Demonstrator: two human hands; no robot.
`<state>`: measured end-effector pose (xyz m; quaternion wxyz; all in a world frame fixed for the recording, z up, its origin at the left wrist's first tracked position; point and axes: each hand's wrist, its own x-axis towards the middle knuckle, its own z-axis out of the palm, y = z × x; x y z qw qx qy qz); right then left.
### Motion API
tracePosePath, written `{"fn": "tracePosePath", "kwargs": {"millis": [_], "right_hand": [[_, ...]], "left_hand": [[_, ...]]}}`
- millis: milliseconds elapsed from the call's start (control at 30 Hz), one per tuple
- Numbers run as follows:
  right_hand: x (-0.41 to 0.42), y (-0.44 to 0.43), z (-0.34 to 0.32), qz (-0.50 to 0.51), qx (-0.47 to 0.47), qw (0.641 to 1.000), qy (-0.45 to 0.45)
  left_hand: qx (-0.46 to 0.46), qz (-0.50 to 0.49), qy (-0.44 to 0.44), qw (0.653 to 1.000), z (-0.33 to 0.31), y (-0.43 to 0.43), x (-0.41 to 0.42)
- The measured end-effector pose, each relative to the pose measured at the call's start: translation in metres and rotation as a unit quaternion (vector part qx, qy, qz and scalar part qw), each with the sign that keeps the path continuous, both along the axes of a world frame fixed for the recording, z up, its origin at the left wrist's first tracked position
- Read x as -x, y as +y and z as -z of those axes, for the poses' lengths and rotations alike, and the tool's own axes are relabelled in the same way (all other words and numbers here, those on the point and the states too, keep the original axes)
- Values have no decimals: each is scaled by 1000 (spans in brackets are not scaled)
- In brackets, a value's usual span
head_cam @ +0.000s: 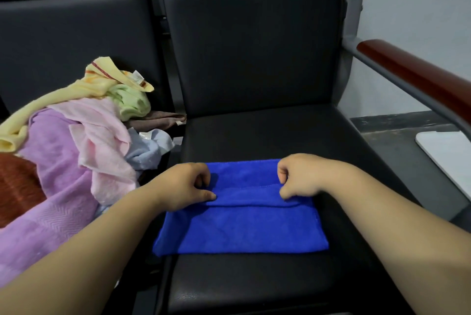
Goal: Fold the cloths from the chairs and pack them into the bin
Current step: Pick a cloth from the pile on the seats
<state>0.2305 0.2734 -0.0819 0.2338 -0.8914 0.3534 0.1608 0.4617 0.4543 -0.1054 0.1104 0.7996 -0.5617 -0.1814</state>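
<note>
Fingers (204,180) of the left hand (182,187) are curled and pinched against the thumb on the left end of a raised fold in a bright blue rectangular microfibre cloth (242,228). The fingers (283,174) of the right hand (302,177) are clamped in the same way on the fold's right end.

The cloth is laid flat on the black leather seat of the right-hand chair (254,136), with its long axis running left to right. The pinched fold is set in the far half, parallel to that axis, so the wider free portion lies toward the person.

Both hands are equally near, one at each end, knuckles up, with the forearms reaching in from the lower corners. The next fold is judged to be drawn toward the near edge.

A loose heap of pastel towels (76,151) is piled on the left chair. A white round-cornered object (448,159), possibly the bin, is partly seen at the right edge.
</note>
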Motion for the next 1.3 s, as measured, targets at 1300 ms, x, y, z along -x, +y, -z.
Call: {"fn": "tracePosePath", "kwargs": {"millis": [1300], "right_hand": [[-9,-11,14,237,132,955,-117]], "left_hand": [[79,-265,-33,960,12,0,-27]]}}
